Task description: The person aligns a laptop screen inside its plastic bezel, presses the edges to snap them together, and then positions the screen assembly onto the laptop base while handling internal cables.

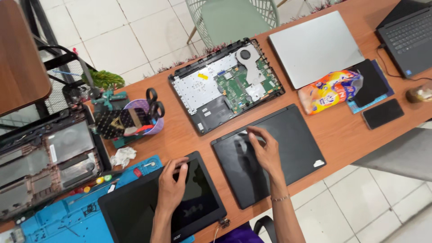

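While the blue work mat point(67, 220) fills the near left corner of the wooden table point(180, 139), the left hand point(172, 180) lies flat and loosely spread on the black laptop screen panel point(157, 211), fingertips curling over its far edge, gripping nothing else. Just to the right, touching or nearly so, sits the black laptop lid point(270, 153), its long axis running from near left to far right. The right hand point(265, 150) rests on that lid's upper middle, fingers spread and bent, palm down, holding nothing. Each hand sits directly on its own panel; beyond them the opened laptop base point(225, 85) lies out of reach of either.
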